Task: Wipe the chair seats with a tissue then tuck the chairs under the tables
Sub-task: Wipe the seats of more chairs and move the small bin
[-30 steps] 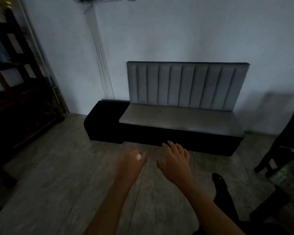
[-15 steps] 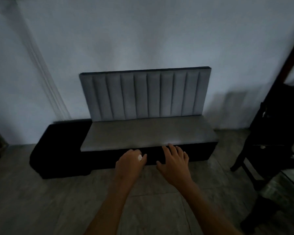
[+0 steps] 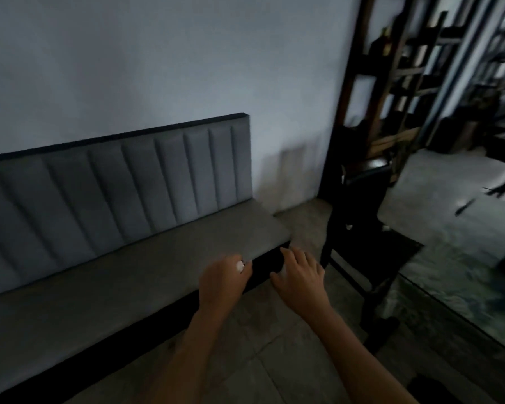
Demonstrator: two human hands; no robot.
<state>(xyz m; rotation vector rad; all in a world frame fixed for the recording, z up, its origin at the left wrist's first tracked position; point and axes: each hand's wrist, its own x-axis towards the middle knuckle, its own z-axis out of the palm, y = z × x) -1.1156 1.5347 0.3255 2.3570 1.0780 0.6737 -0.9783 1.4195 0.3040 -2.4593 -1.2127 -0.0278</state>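
A grey padded bench with a ribbed backrest stands against the pale wall, filling the left half of the view. My left hand hovers over the bench's front right edge, fingers curled round a small white tissue that peeks out at the fingertips. My right hand hangs beside it over the floor, fingers relaxed and spread, holding nothing. A dark wooden chair stands just right of my right hand, next to a glossy table.
A dark wooden shelf frame rises behind the chair at the upper right. The floor is grey stone tile. More dark furniture, blurred, lies at the far right.
The view has swung right and closer: the bench slid to the left, and the chair, table and shelf frame came into view. Both hands keep their pose, the left still holding the tissue.
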